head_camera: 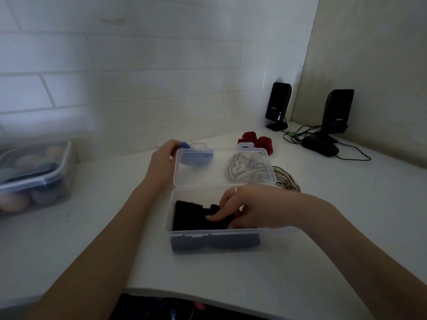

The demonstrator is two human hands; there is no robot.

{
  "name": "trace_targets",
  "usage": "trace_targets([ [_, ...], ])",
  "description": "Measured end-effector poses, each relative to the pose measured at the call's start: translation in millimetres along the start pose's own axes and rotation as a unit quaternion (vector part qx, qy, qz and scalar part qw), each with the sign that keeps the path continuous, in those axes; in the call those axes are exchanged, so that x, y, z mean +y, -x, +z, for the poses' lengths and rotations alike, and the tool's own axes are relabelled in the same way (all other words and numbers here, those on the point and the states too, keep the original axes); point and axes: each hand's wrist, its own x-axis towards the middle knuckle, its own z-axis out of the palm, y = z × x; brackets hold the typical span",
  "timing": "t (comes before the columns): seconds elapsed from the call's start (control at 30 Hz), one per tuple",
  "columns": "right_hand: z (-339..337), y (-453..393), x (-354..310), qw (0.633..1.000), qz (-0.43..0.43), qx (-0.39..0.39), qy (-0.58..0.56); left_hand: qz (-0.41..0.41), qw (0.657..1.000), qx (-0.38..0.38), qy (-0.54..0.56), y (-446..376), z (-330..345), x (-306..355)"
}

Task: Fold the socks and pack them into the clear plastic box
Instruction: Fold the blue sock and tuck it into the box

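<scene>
In the clear plastic box (215, 236) near the table's front edge, dark folded socks (194, 215) are pressed down by the right hand (245, 209), a blue sock (196, 158) is pinched by the left hand (165, 155) behind the open lid (221, 167), and patterned socks (286, 181) and red socks (256, 142) are judged still unpacked.

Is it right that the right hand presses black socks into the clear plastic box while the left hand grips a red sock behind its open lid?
No. In the head view the left hand grips a blue sock, not red; the rest holds.
</scene>
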Motion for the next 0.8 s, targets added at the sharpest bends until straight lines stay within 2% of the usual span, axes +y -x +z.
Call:
trace_targets([
  [0.07,0,0,1,1.0,0.003,-0.002,0.0,0.006,0.995,0.104,0.006,-7,-9,-7],
  [0.1,0,0,1,1.0,0.004,0.002,-0.001,-0.016,0.988,0.154,0.025,-8,-15,-6],
  [0.2,2,-1,2,1.0,0.004,0.022,-0.006,0.003,0.937,0.338,0.084,-9,-34,5],
  [0.27,4,-3,3,0.999,0.003,0.033,-0.007,0.049,0.904,0.414,0.09,-6,-46,16],
  [0.33,4,-4,3,0.999,0.002,0.042,-0.009,0.091,0.888,0.44,0.097,0,-52,33],
  [0.47,5,-3,5,0.997,0.004,0.064,-0.029,0.153,0.908,0.374,0.111,16,-52,73],
  [0.63,5,3,8,0.985,0.018,0.138,-0.1,0.14,0.967,0.19,0.09,35,-29,103],
  [0.7,2,10,8,0.965,0.016,0.185,-0.186,0.131,0.979,0.129,0.088,45,-17,107],
  [0.8,-6,20,8,0.913,0.006,0.218,-0.344,0.123,0.984,0.089,0.092,55,-5,107],
])
